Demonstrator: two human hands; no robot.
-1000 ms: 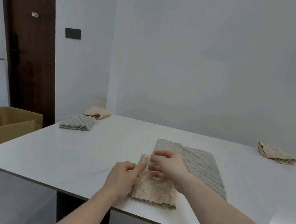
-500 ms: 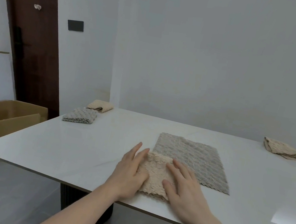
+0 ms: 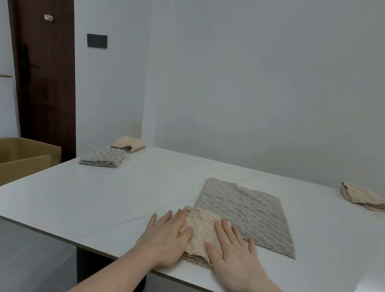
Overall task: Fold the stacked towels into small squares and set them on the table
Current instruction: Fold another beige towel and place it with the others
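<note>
Folded beige towel [image 3: 200,233] on white table [image 3: 91,203], left hand [image 3: 166,239] and right hand [image 3: 234,256] pressing it flat, fingers straight, overlapping unfolded grey towel [image 3: 247,210]

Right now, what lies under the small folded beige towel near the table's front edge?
The folded beige towel overlaps the near-left corner of the flat grey textured towel on the white table. Both hands, left hand and right hand, press it, hiding its sides.

Count, head view. Towels on table [image 3: 82,199]: five total.
- Beige, folded: three: under the hands [image 3: 200,235], far left [image 3: 128,144], far right [image 3: 365,197].
- Grey: two: one folded [image 3: 102,156], one laid flat [image 3: 246,212].

Hands: two: left [image 3: 166,237], right [image 3: 234,256].
Cardboard boxes: at least one, open [image 3: 2,161].
</note>
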